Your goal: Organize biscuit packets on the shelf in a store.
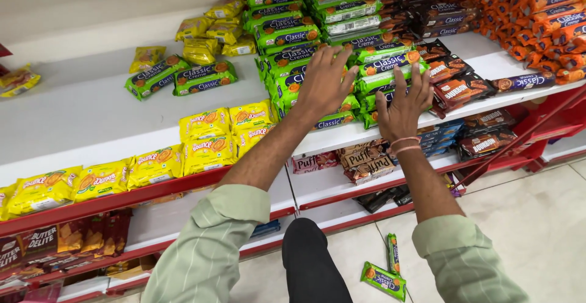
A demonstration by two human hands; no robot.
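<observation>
White shelf (91,113) | left hand (323,83), right hand (406,104) spread flat, seemingly pressing green packets (372,65) | yellow packets (207,135) leftward

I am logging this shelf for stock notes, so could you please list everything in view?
green biscuit packs: many, green, stacked mid-shelf under both hands
loose green packs: two, green, left on shelf
yellow packs: a row, yellow, shelf front edge
small yellow pouches: several, yellow, shelf back
brown packs: several, brown, right of stack
orange packs: many, orange, far right
fallen green packs: two, green, floor
shelf: white, red edge
left hand: open, on green stack
right hand: open, on green stack
</observation>
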